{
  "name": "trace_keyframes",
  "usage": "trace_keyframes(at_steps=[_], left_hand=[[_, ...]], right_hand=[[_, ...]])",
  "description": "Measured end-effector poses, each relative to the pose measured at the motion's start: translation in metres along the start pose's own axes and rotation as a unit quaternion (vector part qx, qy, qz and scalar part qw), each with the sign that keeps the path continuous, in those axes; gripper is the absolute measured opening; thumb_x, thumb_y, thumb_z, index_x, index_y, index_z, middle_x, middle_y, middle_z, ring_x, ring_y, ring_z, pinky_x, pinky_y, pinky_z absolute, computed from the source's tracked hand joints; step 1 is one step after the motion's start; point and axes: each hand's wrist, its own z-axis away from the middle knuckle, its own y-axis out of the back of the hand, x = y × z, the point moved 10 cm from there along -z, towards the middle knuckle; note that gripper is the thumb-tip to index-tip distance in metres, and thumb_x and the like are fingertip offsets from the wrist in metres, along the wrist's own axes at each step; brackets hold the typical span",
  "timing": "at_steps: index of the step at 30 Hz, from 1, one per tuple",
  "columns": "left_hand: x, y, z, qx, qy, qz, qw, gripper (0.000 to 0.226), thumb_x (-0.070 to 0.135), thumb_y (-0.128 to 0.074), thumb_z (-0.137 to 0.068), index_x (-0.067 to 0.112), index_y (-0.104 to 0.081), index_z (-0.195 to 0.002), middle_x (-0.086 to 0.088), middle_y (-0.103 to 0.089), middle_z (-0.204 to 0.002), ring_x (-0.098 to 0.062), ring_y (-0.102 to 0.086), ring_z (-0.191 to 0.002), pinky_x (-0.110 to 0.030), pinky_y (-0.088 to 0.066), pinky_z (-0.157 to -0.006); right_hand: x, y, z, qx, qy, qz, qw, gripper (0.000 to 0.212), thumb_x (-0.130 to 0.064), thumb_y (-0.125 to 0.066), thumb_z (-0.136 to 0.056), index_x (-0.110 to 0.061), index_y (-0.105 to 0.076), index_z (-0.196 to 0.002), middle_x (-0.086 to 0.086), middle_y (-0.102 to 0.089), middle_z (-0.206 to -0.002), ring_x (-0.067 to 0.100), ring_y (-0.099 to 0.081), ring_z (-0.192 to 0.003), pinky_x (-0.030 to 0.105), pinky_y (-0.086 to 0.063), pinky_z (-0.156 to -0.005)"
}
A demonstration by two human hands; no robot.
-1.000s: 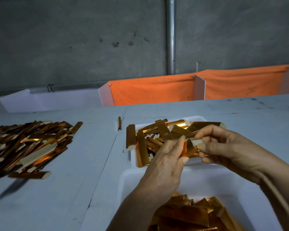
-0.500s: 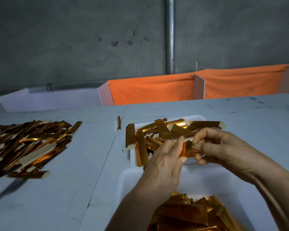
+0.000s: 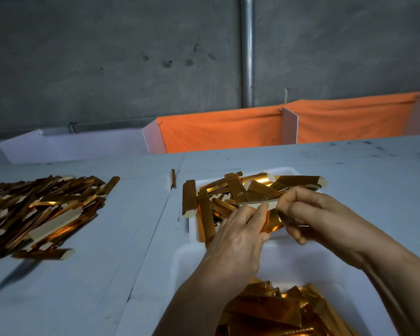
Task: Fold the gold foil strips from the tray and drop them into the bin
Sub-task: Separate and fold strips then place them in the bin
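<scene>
Two hands share one gold foil strip [image 3: 269, 215]: the left hand [image 3: 238, 235] pinches its near end, the right hand [image 3: 310, 214] curls round the other, so each grip is clamped on it, mid-fold by the look of it. Just beyond the grip, the tray [image 3: 289, 171] holds a loose heap of unfolded strips. Directly below, toward the person, the bin [image 3: 180, 263] already carries a layer of folded pieces. Well off to the left, a larger pile [image 3: 41, 209] lies on the worktop [image 3: 107, 275], so much work probably remains.
</scene>
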Motion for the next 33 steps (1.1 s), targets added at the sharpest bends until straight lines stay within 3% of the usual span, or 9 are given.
trace_keyframes(at_steps=[4, 11, 15, 22, 25, 30, 33], left_hand=[[-0.003, 0.002, 0.001, 0.006, 0.003, 0.011, 1.000, 0.056, 0.031, -0.038, -0.100, 0.030, -0.013, -0.150, 0.012, -0.032, -0.129, -0.005, -0.032, -0.121, -0.027, -0.035, -0.102], [0.002, 0.004, 0.001, 0.009, -0.015, 0.010, 1.000, 0.054, 0.030, -0.038, -0.100, 0.028, -0.015, -0.150, 0.010, -0.034, -0.127, -0.004, -0.032, -0.119, -0.027, -0.035, -0.101], [0.005, 0.004, 0.002, 0.012, -0.029, -0.007, 0.999, 0.054, 0.030, -0.038, -0.101, 0.028, -0.016, -0.150, 0.009, -0.034, -0.129, -0.003, -0.031, -0.118, -0.021, -0.032, -0.099], [-0.001, 0.000, 0.001, -0.003, -0.010, 0.021, 1.000, 0.055, 0.032, -0.040, -0.100, 0.035, -0.013, -0.149, 0.012, -0.034, -0.136, -0.004, -0.029, -0.126, -0.021, -0.029, -0.101], [-0.007, 0.003, 0.003, 0.010, 0.014, 0.077, 0.997, 0.049, 0.033, -0.045, -0.097, 0.043, -0.019, -0.138, 0.016, -0.040, -0.136, -0.002, -0.034, -0.127, -0.022, -0.034, -0.100], [-0.005, 0.004, 0.005, 0.011, 0.014, 0.094, 0.995, 0.033, 0.031, -0.048, -0.097, 0.049, -0.024, -0.110, 0.023, -0.041, -0.114, 0.003, -0.040, -0.113, -0.013, -0.036, -0.088], [-0.005, 0.006, 0.005, 0.011, 0.015, 0.084, 0.996, 0.034, 0.031, -0.048, -0.097, 0.050, -0.022, -0.107, 0.023, -0.040, -0.112, 0.003, -0.040, -0.110, -0.012, -0.034, -0.084]], right_hand=[[0.010, -0.004, -0.003, -0.022, -0.038, -0.142, 0.989, 0.017, -0.009, -0.044, -0.096, -0.003, -0.059, -0.101, 0.008, -0.056, -0.066, 0.014, -0.053, -0.051, 0.022, -0.047, -0.047], [0.023, -0.008, -0.006, -0.043, -0.077, -0.208, 0.974, 0.020, -0.014, -0.066, -0.072, -0.005, -0.063, -0.089, 0.008, -0.054, -0.062, 0.011, -0.052, -0.049, 0.018, -0.048, -0.041], [0.026, -0.007, -0.006, -0.037, -0.087, -0.168, 0.981, 0.016, -0.013, -0.069, -0.071, -0.007, -0.062, -0.085, 0.009, -0.054, -0.059, 0.012, -0.051, -0.047, 0.018, -0.047, -0.041], [0.024, -0.004, -0.006, -0.026, -0.080, -0.118, 0.989, 0.005, -0.002, -0.057, -0.090, -0.008, -0.057, -0.090, 0.009, -0.055, -0.054, 0.014, -0.050, -0.042, 0.019, -0.046, -0.042], [0.024, -0.004, -0.005, -0.025, -0.081, -0.119, 0.989, 0.007, -0.001, -0.055, -0.092, -0.007, -0.057, -0.092, 0.008, -0.055, -0.053, 0.014, -0.050, -0.041, 0.019, -0.046, -0.042], [0.025, -0.003, -0.005, -0.025, -0.081, -0.127, 0.988, 0.008, -0.001, -0.053, -0.093, -0.008, -0.056, -0.094, 0.009, -0.056, -0.053, 0.014, -0.050, -0.042, 0.019, -0.046, -0.042], [0.024, -0.004, -0.004, -0.027, -0.077, -0.126, 0.989, 0.007, -0.001, -0.053, -0.092, -0.007, -0.056, -0.095, 0.010, -0.056, -0.054, 0.014, -0.051, -0.041, 0.020, -0.046, -0.042]])
